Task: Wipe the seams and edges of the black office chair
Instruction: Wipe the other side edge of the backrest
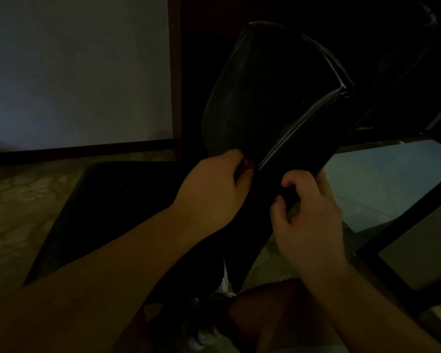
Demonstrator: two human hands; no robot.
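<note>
Nearest the camera, at the bottom, two bare forearms reach forward over something dim that I cannot identify. Right hand (308,215) is curled on the near edge of the black office chair (273,103); its thumb and bent fingers pinch the dark padded edge. If a cloth is under these fingers, it is too dark to see. Left hand (214,189) lies against the lower part of the padded panel, with fingers folded inward at the place where the pale seam (298,128) comes down. Something small and dark seems to be held at its fingertips, but I cannot tell what it is.

Beyond the hands the chair part stands tilted, rising away to the right, and the light seam line runs along its edge up to a corner. Behind it are a pale wall (74,72) and patterned floor (18,200).

My judgement: the step in hand is wiping the lower seam, and much of the seam above is still to do. The next move calls for the right hand to keep the panel steady while the left follows the seam upward with even pressure.
</note>
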